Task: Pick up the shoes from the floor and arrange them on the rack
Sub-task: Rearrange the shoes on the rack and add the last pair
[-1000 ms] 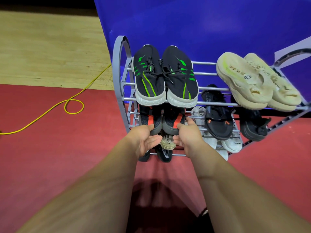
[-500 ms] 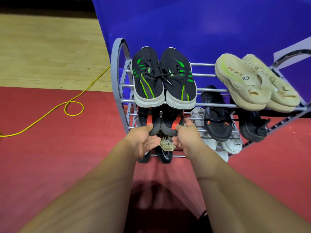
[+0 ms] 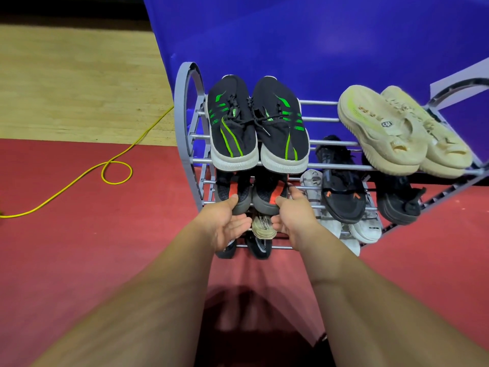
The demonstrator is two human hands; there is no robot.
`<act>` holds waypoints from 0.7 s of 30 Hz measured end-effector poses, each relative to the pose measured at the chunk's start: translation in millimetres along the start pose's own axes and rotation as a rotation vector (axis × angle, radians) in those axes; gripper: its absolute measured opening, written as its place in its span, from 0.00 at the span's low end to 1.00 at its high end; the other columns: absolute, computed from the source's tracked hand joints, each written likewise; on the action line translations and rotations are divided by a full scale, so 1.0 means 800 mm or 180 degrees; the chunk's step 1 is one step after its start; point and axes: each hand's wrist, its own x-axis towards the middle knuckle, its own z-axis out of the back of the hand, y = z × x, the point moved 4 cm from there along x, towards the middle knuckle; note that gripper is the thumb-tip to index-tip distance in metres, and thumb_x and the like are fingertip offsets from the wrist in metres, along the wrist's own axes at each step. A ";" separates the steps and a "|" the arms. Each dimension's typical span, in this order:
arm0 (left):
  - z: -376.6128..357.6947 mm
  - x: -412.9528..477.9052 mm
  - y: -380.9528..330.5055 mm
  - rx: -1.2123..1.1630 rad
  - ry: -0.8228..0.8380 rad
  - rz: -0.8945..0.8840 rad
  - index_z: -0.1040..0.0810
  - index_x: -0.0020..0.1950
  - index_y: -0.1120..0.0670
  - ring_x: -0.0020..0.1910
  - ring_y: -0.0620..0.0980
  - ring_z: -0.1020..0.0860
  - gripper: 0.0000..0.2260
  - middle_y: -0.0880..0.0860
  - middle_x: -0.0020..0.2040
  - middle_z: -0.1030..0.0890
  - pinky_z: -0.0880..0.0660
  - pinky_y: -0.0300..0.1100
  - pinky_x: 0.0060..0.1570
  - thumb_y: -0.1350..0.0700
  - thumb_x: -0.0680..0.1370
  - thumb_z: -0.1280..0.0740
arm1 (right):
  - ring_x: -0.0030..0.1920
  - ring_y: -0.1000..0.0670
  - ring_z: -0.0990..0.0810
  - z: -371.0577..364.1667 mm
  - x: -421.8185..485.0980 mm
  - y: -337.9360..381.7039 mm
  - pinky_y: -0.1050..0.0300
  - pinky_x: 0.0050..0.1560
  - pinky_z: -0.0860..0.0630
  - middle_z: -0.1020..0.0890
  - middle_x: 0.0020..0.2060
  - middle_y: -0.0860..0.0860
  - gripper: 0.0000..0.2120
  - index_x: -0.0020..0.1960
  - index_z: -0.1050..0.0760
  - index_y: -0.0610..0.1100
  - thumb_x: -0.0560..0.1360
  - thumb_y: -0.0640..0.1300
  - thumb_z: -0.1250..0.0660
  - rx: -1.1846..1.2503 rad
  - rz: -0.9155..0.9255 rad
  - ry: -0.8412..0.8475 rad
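Firstly, at the far left a yellow cable (image 3: 116,168) lies looped on the floor (image 3: 79,247). Next stands the grey rack (image 3: 185,115), with a black-and-green pair (image 3: 232,123) on its top shelf. Just below, on the second shelf, the left hand (image 3: 227,221) grips the heel of the left dark shoe (image 3: 238,192), thumb on top and fingers beneath. The right hand (image 3: 293,215) grips the right dark shoe (image 3: 267,194) in the same way. Further right are black sandals (image 3: 341,181) and cream slides (image 3: 383,128).

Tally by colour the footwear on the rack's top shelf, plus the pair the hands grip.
Black-green sneakers: 2
Cream slides: 2
Grey-orange shoes: 2
Total: 6
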 end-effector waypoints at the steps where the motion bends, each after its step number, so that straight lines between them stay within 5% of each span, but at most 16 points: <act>1: 0.000 -0.001 -0.001 0.0052 0.0004 0.0002 0.26 0.67 0.62 0.50 0.58 0.16 0.21 0.65 0.59 0.20 0.17 0.47 0.42 0.47 0.83 0.35 | 0.35 0.47 0.24 -0.001 -0.005 0.003 0.54 0.35 0.22 0.20 0.45 0.45 0.30 0.81 0.43 0.57 0.82 0.42 0.39 -0.0037 -0.0042 0.0059; 6: 0.003 -0.029 -0.014 0.0683 -0.0068 0.0138 0.26 0.59 0.56 0.50 0.60 0.18 0.15 0.62 0.56 0.21 0.19 0.50 0.44 0.45 0.81 0.34 | 0.43 0.46 0.16 0.009 -0.025 0.026 0.48 0.53 0.17 0.14 0.49 0.47 0.27 0.63 0.27 0.50 0.65 0.51 0.29 -0.1415 0.0326 0.0117; 8: 0.008 -0.050 -0.025 0.0907 -0.0148 0.0061 0.25 0.59 0.55 0.51 0.58 0.20 0.14 0.60 0.53 0.24 0.21 0.49 0.44 0.47 0.80 0.33 | 0.45 0.48 0.16 0.018 -0.046 0.043 0.51 0.50 0.19 0.14 0.49 0.48 0.20 0.57 0.22 0.46 0.66 0.49 0.26 -0.1587 0.0481 0.0154; 11: 0.012 -0.082 -0.047 0.1017 -0.0129 -0.0361 0.23 0.59 0.54 0.49 0.55 0.21 0.14 0.57 0.54 0.24 0.23 0.45 0.38 0.50 0.76 0.31 | 0.39 0.53 0.21 0.029 -0.074 0.067 0.59 0.40 0.26 0.14 0.47 0.49 0.11 0.51 0.20 0.45 0.72 0.49 0.24 -0.0914 0.0569 0.0510; 14: 0.007 -0.112 -0.068 0.0454 0.0256 -0.0635 0.26 0.65 0.56 0.50 0.56 0.19 0.19 0.57 0.56 0.21 0.22 0.46 0.42 0.49 0.77 0.31 | 0.43 0.48 0.18 0.027 -0.097 0.082 0.53 0.48 0.20 0.15 0.47 0.46 0.20 0.56 0.19 0.43 0.73 0.55 0.23 0.0131 0.0086 0.1009; 16: 0.004 -0.120 -0.078 0.0128 0.0381 -0.0751 0.30 0.73 0.58 0.53 0.57 0.17 0.28 0.59 0.59 0.20 0.20 0.47 0.45 0.46 0.78 0.31 | 0.39 0.48 0.18 0.026 -0.102 0.087 0.53 0.43 0.19 0.16 0.42 0.47 0.26 0.55 0.20 0.40 0.72 0.61 0.25 0.0617 -0.0117 0.1091; 21: -0.010 -0.115 -0.088 -0.0120 0.0273 -0.1078 0.23 0.67 0.58 0.47 0.58 0.13 0.29 0.63 0.57 0.18 0.17 0.46 0.41 0.39 0.75 0.28 | 0.37 0.49 0.18 0.013 -0.101 0.089 0.56 0.33 0.20 0.16 0.41 0.46 0.33 0.59 0.21 0.35 0.76 0.67 0.33 0.1337 -0.0279 0.0923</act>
